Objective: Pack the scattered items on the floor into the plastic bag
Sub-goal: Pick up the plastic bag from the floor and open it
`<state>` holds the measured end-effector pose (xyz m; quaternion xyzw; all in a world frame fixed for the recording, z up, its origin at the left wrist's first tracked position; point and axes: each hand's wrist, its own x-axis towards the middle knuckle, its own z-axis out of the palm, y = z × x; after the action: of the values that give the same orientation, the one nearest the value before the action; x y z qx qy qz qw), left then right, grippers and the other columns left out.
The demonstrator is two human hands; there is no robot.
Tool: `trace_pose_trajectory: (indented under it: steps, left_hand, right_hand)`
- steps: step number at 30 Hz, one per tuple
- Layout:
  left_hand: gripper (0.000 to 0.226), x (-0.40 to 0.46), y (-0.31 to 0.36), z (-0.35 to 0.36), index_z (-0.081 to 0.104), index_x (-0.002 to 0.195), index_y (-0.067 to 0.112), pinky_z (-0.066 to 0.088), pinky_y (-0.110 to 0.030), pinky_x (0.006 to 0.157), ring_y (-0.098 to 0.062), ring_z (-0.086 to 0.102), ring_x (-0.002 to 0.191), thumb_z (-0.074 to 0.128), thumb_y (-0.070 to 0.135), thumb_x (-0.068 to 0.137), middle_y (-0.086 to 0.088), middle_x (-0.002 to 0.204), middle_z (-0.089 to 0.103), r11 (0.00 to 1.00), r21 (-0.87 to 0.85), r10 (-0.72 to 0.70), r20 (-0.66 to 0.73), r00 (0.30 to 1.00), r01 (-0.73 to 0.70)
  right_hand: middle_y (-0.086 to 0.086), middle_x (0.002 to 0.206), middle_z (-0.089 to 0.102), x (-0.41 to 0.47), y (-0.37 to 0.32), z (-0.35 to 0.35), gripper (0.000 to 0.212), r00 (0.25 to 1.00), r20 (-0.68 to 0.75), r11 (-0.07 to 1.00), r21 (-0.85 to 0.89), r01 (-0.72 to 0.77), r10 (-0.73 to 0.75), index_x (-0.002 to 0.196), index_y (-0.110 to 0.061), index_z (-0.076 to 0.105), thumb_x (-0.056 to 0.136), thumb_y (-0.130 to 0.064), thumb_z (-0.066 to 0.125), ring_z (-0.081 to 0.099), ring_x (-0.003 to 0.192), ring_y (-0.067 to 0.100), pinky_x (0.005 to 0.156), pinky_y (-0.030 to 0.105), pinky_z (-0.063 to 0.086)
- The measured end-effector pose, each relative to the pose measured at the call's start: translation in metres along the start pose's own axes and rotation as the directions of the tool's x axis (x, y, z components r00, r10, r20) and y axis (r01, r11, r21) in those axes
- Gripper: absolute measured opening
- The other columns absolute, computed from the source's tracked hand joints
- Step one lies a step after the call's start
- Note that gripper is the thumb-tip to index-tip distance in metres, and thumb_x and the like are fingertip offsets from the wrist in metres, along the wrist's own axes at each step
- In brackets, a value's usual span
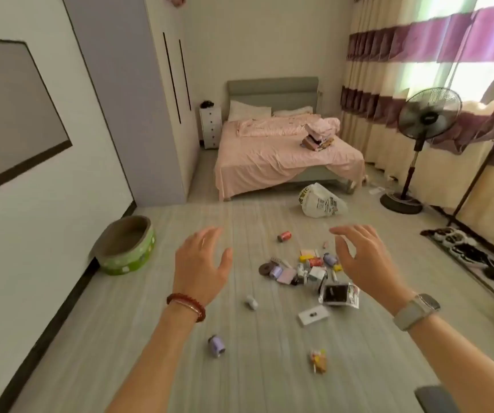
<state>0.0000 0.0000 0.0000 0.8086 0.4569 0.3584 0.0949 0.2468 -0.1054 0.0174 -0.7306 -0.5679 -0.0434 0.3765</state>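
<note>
Floor [150,338] holds one plastic bag [321,201], two purple bottles [216,346].

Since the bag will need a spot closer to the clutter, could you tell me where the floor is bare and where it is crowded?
Bare floor lies between the green round tray and the main pile, and between the red can and the plastic bag. It is crowded under the right hand, from the pile down to the foil pouch. Both hands, left hand too, hold nothing.
</note>
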Motion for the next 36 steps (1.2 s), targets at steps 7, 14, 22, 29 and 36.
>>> trace_pose_trajectory:
  steps: [7,14,22,29,36]
  left_hand:
    - [0.046,-0.153,-0.074,0.086,0.042,0.133,0.015,0.031,-0.030,0.104,-0.020,0.042,0.126,0.051,0.026,0.089,-0.004,0.137,0.045,0.934,0.060,-0.340,0.450,0.826,0.352]
    - [0.043,-0.179,-0.124,0.101,0.046,0.130,0.013,0.033,-0.031,0.103,-0.021,0.045,0.124,0.049,0.029,0.089,-0.006,0.132,0.050,0.850,0.191,-0.503,0.572,0.647,0.491]
    - [0.043,-0.089,-0.170,0.179,0.041,0.133,0.015,0.032,-0.032,0.105,-0.019,0.040,0.128,0.045,0.028,0.092,-0.004,0.138,0.043,0.780,0.295,-0.591,0.636,0.497,0.551]
    - [0.042,0.140,-0.207,0.276,0.041,0.132,0.015,0.031,-0.032,0.103,-0.021,0.040,0.127,0.046,0.024,0.092,-0.006,0.136,0.044,0.811,0.254,-0.554,0.621,0.554,0.527]
    - [0.041,0.295,-0.248,0.324,0.040,0.132,0.014,0.033,-0.036,0.106,-0.022,0.039,0.127,0.044,0.023,0.092,-0.007,0.137,0.043,0.806,0.177,-0.559,0.543,0.626,0.565]
  right_hand:
    - [0.004,0.122,0.061,-0.135,0.040,0.113,0.029,0.806,0.491,0.940,-0.093,-0.328,0.330,0.118,-0.015,0.059,0.093,-0.021,0.046,0.049,0.119,0.023,0.101,0.036,0.039]
    - [0.006,0.129,0.058,-0.176,0.069,0.168,0.034,0.538,0.701,0.851,-0.192,-0.489,0.468,0.126,-0.013,0.052,0.095,-0.020,0.043,0.047,0.123,0.024,0.103,0.036,0.038]
    - [0.005,0.131,0.057,-0.071,0.138,0.245,0.036,0.379,0.773,0.798,-0.259,-0.545,0.510,0.128,-0.014,0.050,0.095,-0.024,0.041,0.048,0.124,0.024,0.102,0.036,0.041]
    - [0.009,0.124,0.060,0.130,0.188,0.324,0.034,0.455,0.745,0.831,-0.238,-0.503,0.488,0.126,-0.014,0.052,0.094,-0.023,0.041,0.054,0.115,0.030,0.099,0.038,0.042]
    - [0.007,0.132,0.054,0.293,0.197,0.409,0.037,0.464,0.798,0.896,-0.202,-0.395,0.385,0.130,-0.016,0.046,0.095,-0.025,0.038,0.046,0.123,0.025,0.102,0.039,0.039]
